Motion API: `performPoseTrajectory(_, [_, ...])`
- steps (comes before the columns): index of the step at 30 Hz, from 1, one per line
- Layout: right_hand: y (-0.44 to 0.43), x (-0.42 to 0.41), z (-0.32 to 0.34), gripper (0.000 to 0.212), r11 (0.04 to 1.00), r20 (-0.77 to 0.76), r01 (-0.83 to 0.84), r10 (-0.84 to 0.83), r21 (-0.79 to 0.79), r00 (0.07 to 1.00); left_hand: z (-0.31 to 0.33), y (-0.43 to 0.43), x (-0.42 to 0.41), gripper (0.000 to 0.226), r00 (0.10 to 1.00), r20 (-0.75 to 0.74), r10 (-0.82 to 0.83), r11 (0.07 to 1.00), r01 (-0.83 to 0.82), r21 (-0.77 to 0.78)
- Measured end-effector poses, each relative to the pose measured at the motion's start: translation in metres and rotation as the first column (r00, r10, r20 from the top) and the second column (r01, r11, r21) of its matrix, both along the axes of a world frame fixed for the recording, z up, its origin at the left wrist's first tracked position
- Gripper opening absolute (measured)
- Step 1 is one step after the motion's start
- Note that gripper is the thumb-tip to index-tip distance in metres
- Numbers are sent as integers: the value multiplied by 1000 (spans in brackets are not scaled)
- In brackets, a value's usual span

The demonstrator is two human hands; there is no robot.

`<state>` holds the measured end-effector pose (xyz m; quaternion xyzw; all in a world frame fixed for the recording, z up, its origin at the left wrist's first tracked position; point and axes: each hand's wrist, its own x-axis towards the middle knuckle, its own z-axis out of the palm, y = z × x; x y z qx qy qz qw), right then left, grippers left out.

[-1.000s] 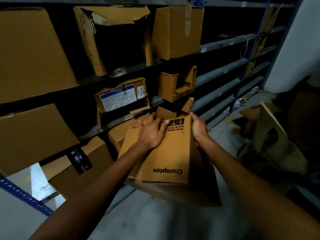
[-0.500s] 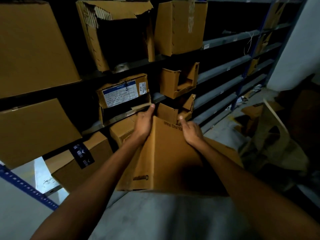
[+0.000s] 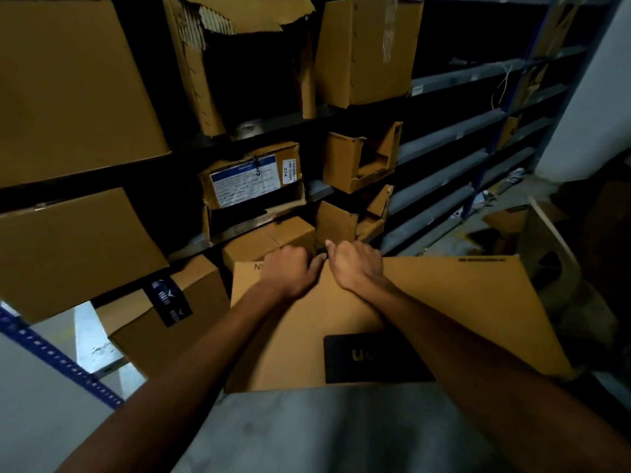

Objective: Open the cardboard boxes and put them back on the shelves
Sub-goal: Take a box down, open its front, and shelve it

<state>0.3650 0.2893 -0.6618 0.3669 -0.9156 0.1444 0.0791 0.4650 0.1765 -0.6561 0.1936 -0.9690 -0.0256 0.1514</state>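
Cardboard box held low in front of the shelves, above the grey floor, broad plain side facing the camera. A black printed patch sits on its near lower part, partly hidden by the right forearm.

Both hands meet at the box's far top edge, almost touching each other. Left hand: fingers curled over that edge, gripping it. Right hand: fingers curled tight on the same edge, thumb up; slight motion blur, and the exact contact under the knuckles is hidden.

Shelves behind are dim:
- torn open box on an upper shelf, closed plain box just beside it to the right
- box with a white and blue label one level down, open below the label
- small cut-front carton to the right of it
- box with dark printed tape low on the left, near a blue perforated upright

Loose cardboard lies on the floor at right.
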Motion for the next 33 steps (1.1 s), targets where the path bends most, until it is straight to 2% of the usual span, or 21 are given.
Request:
performPoseTrajectory(4, [-5, 2, -4, 57, 999, -8, -31, 31, -8, 999, -9, 3, 1, 55, 985, -29, 171, 985, -170, 34])
performPoseTrajectory(7, [12, -16, -10, 67, 998, 61, -63, 64, -25, 996, -21, -17, 14, 57, 965, -33, 261, 961, -256, 100])
performPoseTrajectory(11, [41, -33, -11, 63, 985, 74, -117, 108, 129, 991, -37, -44, 29, 56, 948, -42, 314, 938, -303, 165])
performPoseTrajectory(15, [44, -22, -9, 61, 986, -7, -78, 80, 147, 997, -43, -42, 31, 61, 948, -104, 299, 948, -283, 149])
performPoseTrajectory(19, [30, -7, -3, 62, 985, -58, -46, 56, 169, 997, -42, -9, 14, 67, 987, -136, 89, 984, -66, 168])
performPoseTrajectory(22, [18, 5, -2, 49, 979, -117, -97, 119, 179, 986, -31, 27, -5, 62, 982, -188, 17, 966, 33, 257])
performPoseTrajectory(24, [19, 4, 1, 42, 964, -124, -167, 195, 208, 973, -31, 35, -9, 62, 982, -185, 48, 964, 3, 267])
performPoseTrajectory(27, [38, -10, 12, 49, 930, -133, -272, 311, 248, 941, -40, 25, -4, 74, 981, -161, 110, 968, -69, 243])
performPoseTrajectory(30, [63, -25, 24, 59, 924, -145, -229, 282, 305, 948, -47, 4, -1, 75, 970, -160, 183, 934, -120, 337])
performPoseTrajectory(33, [75, -26, 28, 57, 944, -97, -186, 220, 273, 971, -49, -8, 2, 69, 975, -204, 93, 939, -18, 344])
